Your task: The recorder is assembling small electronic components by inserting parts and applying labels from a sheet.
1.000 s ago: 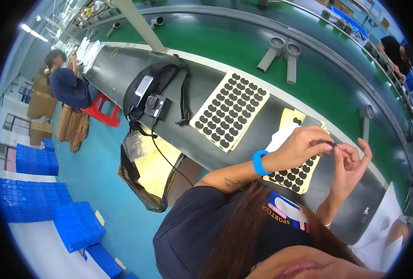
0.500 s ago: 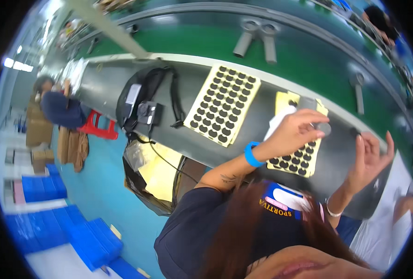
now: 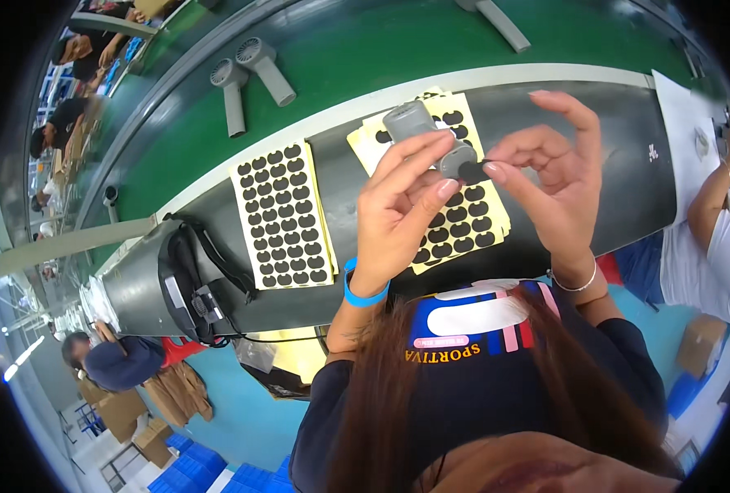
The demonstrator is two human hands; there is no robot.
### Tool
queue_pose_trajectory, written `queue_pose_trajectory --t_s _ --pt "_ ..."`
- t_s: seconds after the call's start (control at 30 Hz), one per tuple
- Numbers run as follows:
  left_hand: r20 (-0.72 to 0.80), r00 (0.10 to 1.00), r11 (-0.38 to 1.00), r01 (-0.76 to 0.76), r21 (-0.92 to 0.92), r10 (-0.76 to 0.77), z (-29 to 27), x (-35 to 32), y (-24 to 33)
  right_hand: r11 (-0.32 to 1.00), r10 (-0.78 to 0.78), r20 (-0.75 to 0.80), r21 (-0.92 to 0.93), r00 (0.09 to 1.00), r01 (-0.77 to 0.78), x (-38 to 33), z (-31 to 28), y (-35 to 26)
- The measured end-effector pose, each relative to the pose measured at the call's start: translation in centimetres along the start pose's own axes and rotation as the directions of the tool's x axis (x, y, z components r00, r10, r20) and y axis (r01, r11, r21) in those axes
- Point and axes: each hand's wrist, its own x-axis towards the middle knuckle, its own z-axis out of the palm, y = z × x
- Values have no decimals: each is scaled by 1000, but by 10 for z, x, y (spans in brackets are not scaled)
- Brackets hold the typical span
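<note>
My left hand [image 3: 393, 214], with a blue band at the wrist, is closed round a grey handheld fan [image 3: 412, 123]. The fan is tilted, its round end [image 3: 458, 156] turned toward my right hand. Between thumb and forefinger my right hand [image 3: 554, 177] pinches a small black notched-round sticker [image 3: 471, 172] at the edge of that end. My left fingers cover part of the fan. Below both hands lies a yellow sheet stack [image 3: 463, 234] bearing rows of black stickers.
Another sticker sheet stack [image 3: 285, 215] lies left on the dark table [image 3: 340, 177]. Beyond it are a black bag [image 3: 186, 283] and a cable. Several grey fans [image 3: 266, 72] rest on the green belt [image 3: 348, 49]. A person's arm [image 3: 714, 189] is at the right.
My right hand, apart from the fan before, has come in beside its round end with the black sticker. The head view has turned, shifting the whole scene.
</note>
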Motion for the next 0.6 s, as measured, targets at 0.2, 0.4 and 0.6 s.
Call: queue_pose_trajectory --t_s 0.2,0.4,0.6 --pt "4 1000 1000 -8 0 8 -1 -1 -2 999 49 36 5 998 -49 3 1 4" --pt "12 1000 1000 -14 28 13 -1 3 -1 997 75 42 31 996 -76 6 1 7" --pt "8 1000 999 3 36 -3 -1 4 -2 995 91 39 23 995 -92 6 1 8"
